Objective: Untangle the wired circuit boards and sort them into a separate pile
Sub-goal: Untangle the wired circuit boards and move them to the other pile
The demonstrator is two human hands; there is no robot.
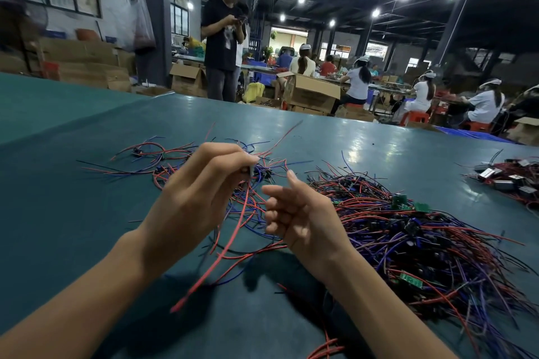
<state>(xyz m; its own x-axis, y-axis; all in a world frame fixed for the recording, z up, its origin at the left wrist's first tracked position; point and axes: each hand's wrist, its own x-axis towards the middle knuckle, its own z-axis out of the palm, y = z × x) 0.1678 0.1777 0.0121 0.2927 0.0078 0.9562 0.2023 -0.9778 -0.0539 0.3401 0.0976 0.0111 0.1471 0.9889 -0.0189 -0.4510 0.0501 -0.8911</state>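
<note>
Your left hand [201, 192] is raised above the teal table [73, 183], fingers curled, with thumb and fingertips pinching a small wired piece [250, 169]. It is too blurred to say whether it is a circuit board. Red and blue strands hang from that pinch, and one long red wire [230, 242] trails down toward you, its end smeared over the table.

Your right hand [300, 213] hangs just beside the left, palm turned toward it, fingers loosely curled and thumb up. It holds nothing, though loose strands pass just behind its fingertips.

The tangled heap [437, 245] of red, blue, purple and black wires lies to the right of your right hand and spreads toward the near edge. A green circuit board [399, 202] shows near its far side, and a second green board [411, 280] lies lower, closer to you.

A thinner pile [163, 163] of wired pieces lies beyond your left hand, with strands running under your hands between it and the heap.

Near the table's far right edge sits a cluster of black-and-white parts [507, 178] with dark leads.

Beyond the table a standing person [223, 38] in a black shirt looks down at their hands, near open cardboard boxes [312, 93]
</note>
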